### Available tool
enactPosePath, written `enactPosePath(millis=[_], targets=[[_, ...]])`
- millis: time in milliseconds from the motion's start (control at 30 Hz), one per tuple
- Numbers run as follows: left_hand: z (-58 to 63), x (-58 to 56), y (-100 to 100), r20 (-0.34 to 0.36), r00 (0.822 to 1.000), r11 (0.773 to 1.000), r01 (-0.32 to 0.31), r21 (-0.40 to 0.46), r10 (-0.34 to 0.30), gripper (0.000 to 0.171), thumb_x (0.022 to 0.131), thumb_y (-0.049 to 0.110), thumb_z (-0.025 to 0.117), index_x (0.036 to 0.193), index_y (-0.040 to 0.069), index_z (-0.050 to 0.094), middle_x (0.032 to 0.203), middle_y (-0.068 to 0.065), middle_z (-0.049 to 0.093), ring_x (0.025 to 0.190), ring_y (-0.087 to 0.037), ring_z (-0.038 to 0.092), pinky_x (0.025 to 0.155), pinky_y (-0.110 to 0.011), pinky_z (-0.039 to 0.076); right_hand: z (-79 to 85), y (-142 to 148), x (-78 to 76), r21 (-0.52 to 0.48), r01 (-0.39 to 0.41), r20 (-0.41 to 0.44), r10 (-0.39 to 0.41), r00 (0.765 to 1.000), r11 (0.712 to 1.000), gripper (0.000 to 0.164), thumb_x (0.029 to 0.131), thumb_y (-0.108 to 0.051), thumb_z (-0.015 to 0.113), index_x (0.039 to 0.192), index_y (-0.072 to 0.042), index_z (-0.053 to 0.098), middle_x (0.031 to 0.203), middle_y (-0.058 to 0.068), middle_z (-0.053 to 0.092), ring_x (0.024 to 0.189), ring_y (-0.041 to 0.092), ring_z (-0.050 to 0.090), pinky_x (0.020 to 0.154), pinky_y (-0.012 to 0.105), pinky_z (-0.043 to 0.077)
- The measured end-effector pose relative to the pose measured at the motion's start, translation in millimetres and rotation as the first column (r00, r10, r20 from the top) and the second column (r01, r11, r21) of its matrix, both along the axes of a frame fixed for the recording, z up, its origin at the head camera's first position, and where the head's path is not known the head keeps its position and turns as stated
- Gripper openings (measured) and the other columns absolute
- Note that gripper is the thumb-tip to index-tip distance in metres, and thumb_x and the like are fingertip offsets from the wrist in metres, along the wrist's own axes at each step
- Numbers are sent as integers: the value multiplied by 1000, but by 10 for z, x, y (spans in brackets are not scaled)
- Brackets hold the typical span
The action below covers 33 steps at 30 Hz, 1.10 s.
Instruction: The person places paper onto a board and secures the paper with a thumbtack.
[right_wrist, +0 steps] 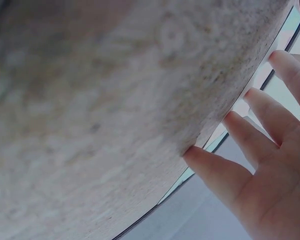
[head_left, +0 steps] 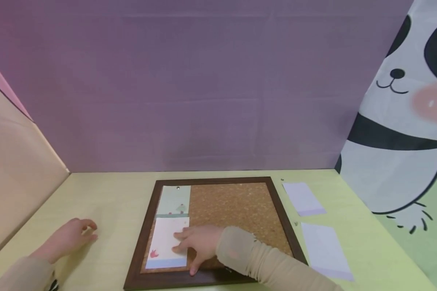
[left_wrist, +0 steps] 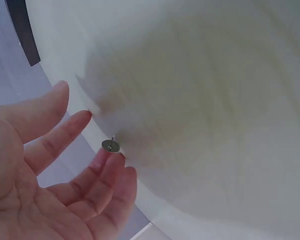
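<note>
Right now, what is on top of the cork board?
A tree-printed sheet with a tack, and a white sheet touched by the right hand. The cork beneath them is hidden.

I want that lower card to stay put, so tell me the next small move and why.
The left hand should probably pinch the thumbtack, which sits by its fingertips with the thumb apart. The right hand rests on the lower card on the framed corkboard; no tack is clear there, while the upper card has one near its top.
</note>
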<state>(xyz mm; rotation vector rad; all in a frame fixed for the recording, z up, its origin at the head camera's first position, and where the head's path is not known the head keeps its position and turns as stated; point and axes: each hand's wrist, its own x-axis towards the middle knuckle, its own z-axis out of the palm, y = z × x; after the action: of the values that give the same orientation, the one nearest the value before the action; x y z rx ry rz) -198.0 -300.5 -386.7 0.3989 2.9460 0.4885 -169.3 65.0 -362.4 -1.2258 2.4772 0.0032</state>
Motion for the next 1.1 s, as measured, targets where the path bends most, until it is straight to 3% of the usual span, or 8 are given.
enactPosePath(millis=[200, 467, 600, 833, 1100], targets=[[-18, 21, -16, 8, 1000, 1000, 24, -4, -24, 22, 79, 6, 69, 97, -6, 63, 90, -21, 65, 85, -39, 60, 76, -56, 49, -3, 0, -5, -3, -4, -5, 4, 1000, 1000, 70, 72, -46, 75, 136, -32, 49, 153, -7, 32, 140, 13, 31, 112, 27, 30], [-35, 51, -48, -4, 999, 999, 37, 38, -37, 14, 76, -3, 69, 88, -4, 63, 84, -11, 66, 76, -25, 61, 69, -43, 53, -52, 2, -45, -27, -14, -9, 14, 1000, 1000, 70, 73, -45, 75, 137, -30, 50, 152, -6, 33, 140, 15, 32, 113, 25, 29], [-41, 65, -47, -35, 999, 1000, 28, 5, -28, 14, 74, -5, 70, 84, -2, 61, 80, -7, 64, 74, -22, 59, 69, -42, 53, -61, 5, -52, -27, -15, -21, 14, 1000, 1000, 70, 73, -46, 75, 136, -30, 50, 152, -6, 33, 139, 14, 32, 112, 25, 29], [-65, 91, -47, -70, 998, 999, -13, -41, 10, 14, 74, -1, 69, 76, 6, 58, 73, 1, 57, 69, -14, 50, 63, -32, 45, -49, 0, -39, -20, -5, -13, 4, 1000, 1000, 70, 73, -46, 75, 136, -32, 50, 152, -7, 33, 140, 13, 32, 113, 26, 29], [-69, 95, -73, -24, 997, 996, -80, -43, 79, 18, 78, 4, 70, 73, 8, 53, 71, 0, 54, 67, -15, 47, 61, -33, 41, -32, 0, -13, -9, -6, -28, 6, 1000, 1000, 70, 71, -47, 75, 135, -33, 51, 152, -8, 33, 139, 12, 33, 112, 27, 31]])
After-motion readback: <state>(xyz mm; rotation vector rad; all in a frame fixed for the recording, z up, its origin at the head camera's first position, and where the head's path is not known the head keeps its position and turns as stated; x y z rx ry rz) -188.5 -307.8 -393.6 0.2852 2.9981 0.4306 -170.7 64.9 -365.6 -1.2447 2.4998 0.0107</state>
